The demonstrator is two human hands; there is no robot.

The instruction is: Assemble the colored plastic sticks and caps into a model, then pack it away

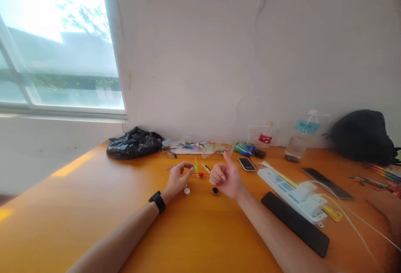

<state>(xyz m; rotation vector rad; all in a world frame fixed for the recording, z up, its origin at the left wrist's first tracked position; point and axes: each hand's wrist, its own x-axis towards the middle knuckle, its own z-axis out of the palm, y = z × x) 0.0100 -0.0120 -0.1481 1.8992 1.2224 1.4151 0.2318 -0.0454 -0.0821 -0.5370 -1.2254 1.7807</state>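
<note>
My left hand (179,177), with a black watch on its wrist, hovers over the orange table (94,214) with thumb and forefinger pinched by a thin green stick (196,167). Whether the fingers grip the stick is too small to tell. My right hand (226,176) is curled with the thumb raised, nothing visible in it. Between the hands lie a small red piece (201,175) and thin coloured sticks. A white cap (187,191) and a dark cap (214,190) sit on the table just below the hands.
A black plastic bag (133,142) and a pile of coloured sticks (197,145) lie by the wall. To the right are a phone (247,164), two bottles (300,137), a white power strip (291,189), a black bar (296,223) and a dark bundle (361,135).
</note>
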